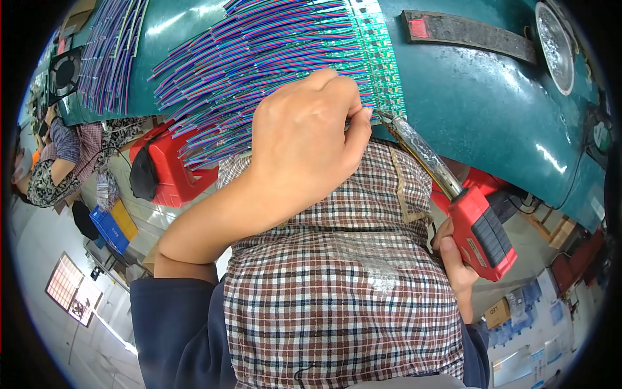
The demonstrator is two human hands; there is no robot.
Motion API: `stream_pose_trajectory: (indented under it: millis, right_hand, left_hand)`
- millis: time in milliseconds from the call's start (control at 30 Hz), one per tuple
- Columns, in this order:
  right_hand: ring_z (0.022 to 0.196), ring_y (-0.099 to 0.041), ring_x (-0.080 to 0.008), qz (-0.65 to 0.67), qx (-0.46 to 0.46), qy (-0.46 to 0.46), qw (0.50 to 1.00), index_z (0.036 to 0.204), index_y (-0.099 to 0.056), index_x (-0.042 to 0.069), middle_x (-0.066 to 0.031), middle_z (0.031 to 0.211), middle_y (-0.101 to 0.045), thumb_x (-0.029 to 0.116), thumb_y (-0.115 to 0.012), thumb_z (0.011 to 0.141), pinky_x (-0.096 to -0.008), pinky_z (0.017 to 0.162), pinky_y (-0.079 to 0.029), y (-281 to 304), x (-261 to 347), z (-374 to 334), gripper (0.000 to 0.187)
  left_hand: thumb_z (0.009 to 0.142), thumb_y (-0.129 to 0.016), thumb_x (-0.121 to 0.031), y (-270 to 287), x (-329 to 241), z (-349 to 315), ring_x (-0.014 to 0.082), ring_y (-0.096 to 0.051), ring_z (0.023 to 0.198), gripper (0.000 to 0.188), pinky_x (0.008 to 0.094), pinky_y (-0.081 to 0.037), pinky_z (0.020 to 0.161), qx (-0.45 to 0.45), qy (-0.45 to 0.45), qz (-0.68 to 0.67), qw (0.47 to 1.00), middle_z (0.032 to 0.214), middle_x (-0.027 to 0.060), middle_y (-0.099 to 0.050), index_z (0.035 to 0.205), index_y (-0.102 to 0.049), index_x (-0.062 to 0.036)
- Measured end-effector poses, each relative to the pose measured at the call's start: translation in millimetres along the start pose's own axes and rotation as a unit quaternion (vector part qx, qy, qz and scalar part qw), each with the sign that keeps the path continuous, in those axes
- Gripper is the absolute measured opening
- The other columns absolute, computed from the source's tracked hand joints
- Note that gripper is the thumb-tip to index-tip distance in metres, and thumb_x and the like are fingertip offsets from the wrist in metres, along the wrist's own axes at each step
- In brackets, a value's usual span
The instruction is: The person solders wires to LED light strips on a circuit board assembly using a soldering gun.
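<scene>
Two hands are working at the centre of the frame: the left hand (304, 139) is pinching its fingertips together at the lower edge of the green circuit strip (382, 61), and the right hand (457, 262) is gripping the red soldering iron (479, 230), whose tip is touching that edge. Multicoloured wires (259, 58) are fanning toward the upper left across the teal worktop (492, 97). A checked cloth (337, 272) is filling the lower centre, leaving little room below the worktop's edge.

Left hand (304, 139) pinches wires (259, 71); right hand (457, 259) grips red soldering iron (476, 230).
</scene>
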State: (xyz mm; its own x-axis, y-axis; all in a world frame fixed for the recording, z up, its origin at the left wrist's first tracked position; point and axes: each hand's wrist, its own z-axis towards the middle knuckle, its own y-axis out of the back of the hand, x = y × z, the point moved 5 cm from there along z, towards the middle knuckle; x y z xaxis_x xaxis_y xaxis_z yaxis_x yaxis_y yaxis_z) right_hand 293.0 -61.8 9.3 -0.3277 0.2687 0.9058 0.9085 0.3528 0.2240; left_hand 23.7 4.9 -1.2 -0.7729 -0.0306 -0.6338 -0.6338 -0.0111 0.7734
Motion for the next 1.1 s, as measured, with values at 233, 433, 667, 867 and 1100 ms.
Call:
stream_pose_trajectory:
  millis: [233, 433, 667, 867, 1100]
  right_hand:
    - [0.066, -0.053, -0.0167, 0.009, -0.013, -0.03, 0.999, 0.098, -0.057, -0.003, -0.0097, 0.074, -0.056, 0.005, -0.062, 0.09, -0.0299, 0.06, -0.043, 4.7, -2.9, -5.3, 0.012]
    - [0.067, -0.055, -0.0168, -0.015, -0.019, -0.043, 0.999, 0.097, -0.059, -0.003, -0.0097, 0.074, -0.059, 0.011, -0.066, 0.091, -0.03, 0.062, -0.044, 3.3, 0.7, -6.4, 0.017]
    - [0.066, -0.054, -0.0181, -0.037, 0.022, 0.005, 0.999, 0.095, -0.059, -0.004, -0.01, 0.073, -0.057, 0.007, -0.064, 0.089, -0.0309, 0.062, -0.045, 1.4, 5.4, 1.6, 0.014]
    - [0.065, -0.054, -0.0191, -0.025, 0.022, 0.006, 0.999, 0.093, -0.058, -0.004, -0.0108, 0.073, -0.056, 0.004, -0.062, 0.089, -0.0314, 0.061, -0.045, 3.0, 2.6, 0.2, 0.01]
    - [0.064, -0.053, -0.0188, -0.022, 0.011, 0.012, 1.0, 0.094, -0.058, -0.003, -0.0111, 0.072, -0.056, 0.004, -0.062, 0.089, -0.0312, 0.06, -0.044, 3.2, 2.8, -1.6, 0.01]
  left_hand:
    - [0.087, -0.073, -0.011, 1.2, -0.1, 0.4, 0.022, -0.064, 0.059, 0.021, 0.0324, -0.052, 0.05, -0.004, -0.004, 0.009, 1.0, 0.073, 0.0071, -0.062, 0.073, -0.059, -0.0032]
    - [0.087, -0.073, -0.011, 1.4, -0.9, 0.1, 0.0217, -0.063, 0.056, 0.021, 0.0328, -0.051, 0.05, -0.006, -0.006, 0.009, 1.0, 0.073, 0.0065, -0.062, 0.073, -0.059, -0.0038]
    - [0.087, -0.073, -0.011, 1.2, -0.2, -0.8, 0.0217, -0.063, 0.056, 0.022, 0.0327, -0.051, 0.05, -0.016, -0.012, 0.002, 1.0, 0.072, 0.0064, -0.061, 0.073, -0.058, -0.0039]
    - [0.087, -0.073, -0.011, 1.4, -0.4, -1.0, 0.0218, -0.062, 0.056, 0.022, 0.0333, -0.049, 0.049, -0.024, -0.016, -0.003, 1.0, 0.071, 0.0063, -0.06, 0.072, -0.058, -0.0043]
    - [0.086, -0.073, -0.011, 0.6, -1.9, -1.4, 0.021, -0.061, 0.054, 0.022, 0.0348, -0.046, 0.048, -0.032, -0.028, 0.005, 0.999, 0.07, 0.0055, -0.059, 0.072, -0.058, -0.0058]
